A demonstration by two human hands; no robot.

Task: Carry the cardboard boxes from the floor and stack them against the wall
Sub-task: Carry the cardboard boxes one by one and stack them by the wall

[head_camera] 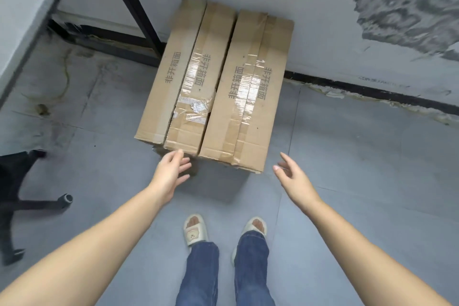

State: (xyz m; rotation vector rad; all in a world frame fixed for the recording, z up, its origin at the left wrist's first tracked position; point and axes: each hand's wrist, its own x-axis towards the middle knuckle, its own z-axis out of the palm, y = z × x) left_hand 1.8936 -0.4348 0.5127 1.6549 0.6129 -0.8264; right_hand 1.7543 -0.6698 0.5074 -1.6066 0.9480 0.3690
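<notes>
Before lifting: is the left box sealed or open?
Partly open: the left box shows a dark gap along its top seam, and its tape is torn.

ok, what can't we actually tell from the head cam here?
- Cardboard boxes: whether more boxes sit beneath the top two; the top faces hide it.
- Left hand: whether its fingers touch the box edge; unclear from this angle.
- Office chair: cut off by the left frame edge.
- Box label: print too small to read.
</notes>
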